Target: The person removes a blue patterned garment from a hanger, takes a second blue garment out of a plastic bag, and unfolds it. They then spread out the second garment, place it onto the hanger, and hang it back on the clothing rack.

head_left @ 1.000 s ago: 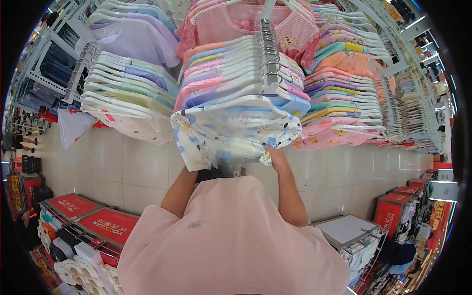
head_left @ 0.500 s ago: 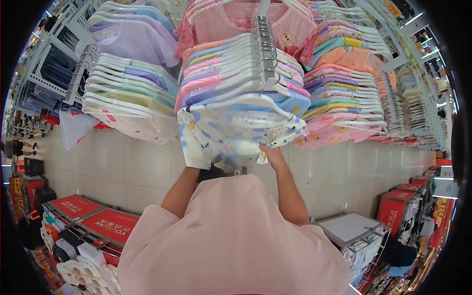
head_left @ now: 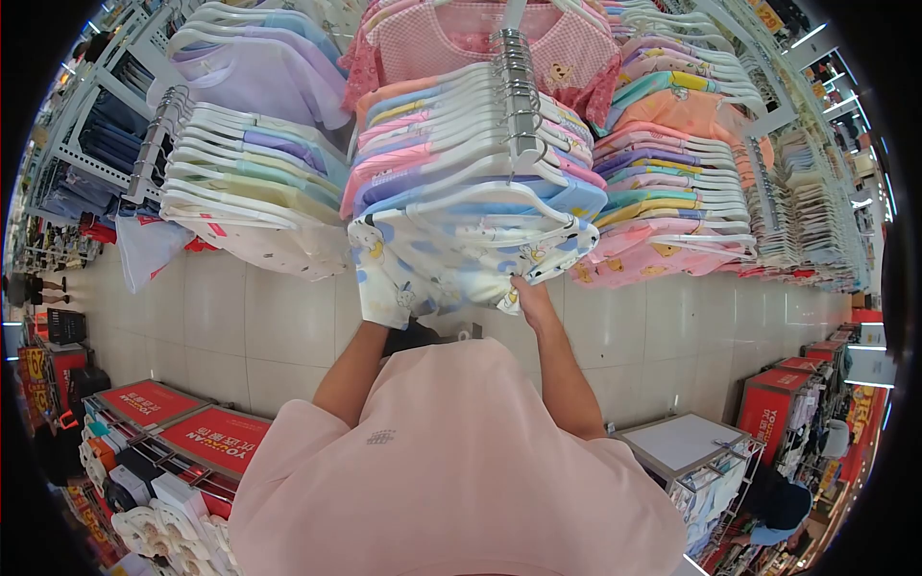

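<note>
At the front of the middle rack hangs a white children's shirt (head_left: pixel 437 278) with blue patches and cartoon animals, on a white hanger (head_left: pixel 471 195). My right hand (head_left: pixel 528 296) is closed on the shirt's lower edge at its right side, bunching the cloth. From the lower left my left forearm (head_left: pixel 355 370) reaches up to the shirt. The left hand itself is behind the cloth, so its fingers do not show. Behind this shirt, several pastel garments (head_left: pixel 413 149) hang close together on the metal display arm (head_left: pixel 519 96).
Racks of hanging clothes stand on the left (head_left: pixel 259 197) and right (head_left: pixel 672 197). Tiled floor (head_left: pixel 288 307) lies below them. Red-topped display stands (head_left: pixel 216 432) are behind me on the left, a white-topped stand (head_left: pixel 684 442) on the right. Another person (head_left: pixel 780 504) is at lower right.
The shirt's cloth has shifted and creased a little, and its hanger sits slightly differently. My right hand has risen slightly, still holding the edge.
</note>
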Motion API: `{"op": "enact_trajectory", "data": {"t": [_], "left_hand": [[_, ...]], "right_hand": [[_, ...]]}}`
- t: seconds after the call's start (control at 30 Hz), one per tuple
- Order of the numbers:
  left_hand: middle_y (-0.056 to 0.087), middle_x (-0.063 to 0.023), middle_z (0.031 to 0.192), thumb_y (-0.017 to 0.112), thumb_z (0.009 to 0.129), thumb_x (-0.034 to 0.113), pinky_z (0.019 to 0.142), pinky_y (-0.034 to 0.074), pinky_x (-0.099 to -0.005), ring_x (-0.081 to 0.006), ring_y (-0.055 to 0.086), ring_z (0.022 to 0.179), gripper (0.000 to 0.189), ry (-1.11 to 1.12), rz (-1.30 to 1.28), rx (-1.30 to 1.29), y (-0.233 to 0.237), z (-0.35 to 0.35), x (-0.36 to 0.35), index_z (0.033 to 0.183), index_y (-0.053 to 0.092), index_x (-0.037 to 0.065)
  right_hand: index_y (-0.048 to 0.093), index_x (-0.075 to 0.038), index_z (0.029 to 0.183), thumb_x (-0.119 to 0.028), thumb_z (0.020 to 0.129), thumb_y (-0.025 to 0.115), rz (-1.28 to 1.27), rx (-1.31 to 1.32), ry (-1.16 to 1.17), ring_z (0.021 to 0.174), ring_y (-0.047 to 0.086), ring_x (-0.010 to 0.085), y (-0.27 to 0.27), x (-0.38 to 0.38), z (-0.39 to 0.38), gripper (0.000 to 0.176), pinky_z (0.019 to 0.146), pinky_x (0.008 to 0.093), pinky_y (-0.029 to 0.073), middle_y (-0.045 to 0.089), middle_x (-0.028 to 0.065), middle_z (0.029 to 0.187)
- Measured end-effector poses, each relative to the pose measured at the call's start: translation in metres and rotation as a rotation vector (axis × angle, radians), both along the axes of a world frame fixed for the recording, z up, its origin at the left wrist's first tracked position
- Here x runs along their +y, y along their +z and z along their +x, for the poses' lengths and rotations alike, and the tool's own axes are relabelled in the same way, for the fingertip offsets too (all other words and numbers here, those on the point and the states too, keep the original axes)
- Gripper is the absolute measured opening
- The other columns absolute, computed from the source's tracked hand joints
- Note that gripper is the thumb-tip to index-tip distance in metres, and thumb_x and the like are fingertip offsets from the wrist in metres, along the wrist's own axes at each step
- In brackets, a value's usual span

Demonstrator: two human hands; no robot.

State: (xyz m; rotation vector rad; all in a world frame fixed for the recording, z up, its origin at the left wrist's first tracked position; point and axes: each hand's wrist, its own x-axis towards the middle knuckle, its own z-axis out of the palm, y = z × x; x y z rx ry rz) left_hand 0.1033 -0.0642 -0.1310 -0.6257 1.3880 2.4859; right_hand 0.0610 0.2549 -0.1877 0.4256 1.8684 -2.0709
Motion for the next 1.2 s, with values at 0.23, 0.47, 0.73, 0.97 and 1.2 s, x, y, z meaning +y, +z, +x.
{"op": "enact_trajectory", "data": {"t": [0.23,0.47,0.73,0.97,1.2], "left_hand": [[0.065,-0.0103,0.126,0.081,0.081,0.046,0.093,0.051,-0.0363,-0.0229,0.063,0.109,0.069,-0.1,-0.124,-0.008,-0.018,-0.006,0.004,0.132,0.061,0.003],[0.065,-0.0103,0.125,0.082,0.08,0.045,0.092,0.052,-0.0363,-0.0231,0.063,0.109,0.069,-0.82,-0.526,-0.222,-0.016,0.004,0.007,0.131,0.062,0.003],[0.065,-0.0077,0.118,0.08,0.083,0.022,0.087,0.053,-0.0373,-0.0218,0.062,0.105,0.053,-0.126,-0.374,0.081,-0.08,-0.013,0.02,0.129,0.06,0.004],[0.067,-0.0097,0.121,0.075,0.087,0.021,0.092,0.054,-0.0383,-0.0237,0.065,0.107,0.049,-0.277,-0.136,-0.088,-0.096,-0.011,0.011,0.13,0.06,0.002],[0.066,-0.0108,0.128,0.072,0.093,0.03,0.097,0.051,-0.0369,-0.0236,0.065,0.112,0.054,-0.397,-0.075,-0.201,-0.047,-0.011,0.018,0.135,0.059,0.001]], "right_hand": [[0.047,0.005,0.14,-0.001,0.087,0.059,0.004,0.002,-0.029,0.115,0.06,0.0237,0.004,0.002,-0.003,0.054,0.096,0.0338,0.049,0.059,0.013,0.131],[0.049,0.003,0.139,-0.004,0.088,0.064,-0.051,-0.057,0.008,0.117,0.059,0.0237,0.001,0.008,-0.003,0.054,0.099,0.0344,0.048,0.059,0.0118,0.131],[0.049,0.004,0.138,-0.002,0.087,0.067,0.049,-0.053,0.036,0.116,0.059,0.0229,0.008,0.014,0.0,0.054,0.097,0.0349,0.049,0.059,0.0122,0.13],[0.048,0.005,0.139,0.0,0.085,0.068,0.047,-0.019,-0.081,0.114,0.061,0.0239,0.01,0.024,-0.003,0.058,0.094,0.0345,0.052,0.06,0.0144,0.129],[0.048,0.005,0.139,0.0,0.082,0.069,0.215,-0.061,0.2,0.118,0.059,0.0248,0.01,0.023,0.001,0.062,0.102,0.0362,0.047,0.06,0.0133,0.132]]}}
